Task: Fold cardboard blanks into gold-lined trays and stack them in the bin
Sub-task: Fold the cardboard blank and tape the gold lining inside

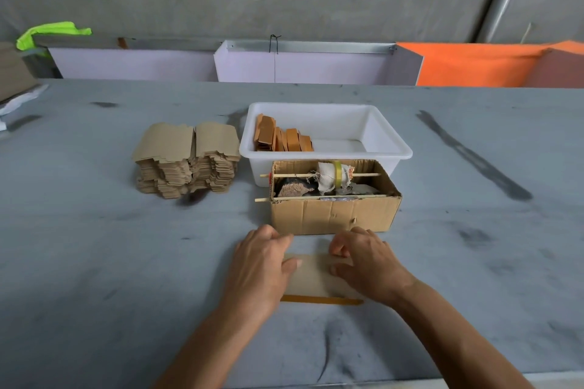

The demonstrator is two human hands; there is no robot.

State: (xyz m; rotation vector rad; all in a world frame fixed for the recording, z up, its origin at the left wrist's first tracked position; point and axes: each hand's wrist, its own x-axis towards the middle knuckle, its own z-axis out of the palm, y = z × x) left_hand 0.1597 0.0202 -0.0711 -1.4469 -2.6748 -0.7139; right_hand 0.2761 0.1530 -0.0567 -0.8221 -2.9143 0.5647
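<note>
One cardboard blank lies brown side up on the grey table in front of me, a gold strip showing along its near edge. My left hand grips its left end with curled fingers and the thumb on top. My right hand grips the right end the same way. A tall stack of flat blanks stands at the left. The white plastic bin behind holds several folded trays standing on edge at its left side.
An open cardboard box with rags, a tape roll and two thin wooden sticks across it sits just beyond my hands, against the bin. White and orange panels line the table's far edge. A neon-green cloth lies at the far left.
</note>
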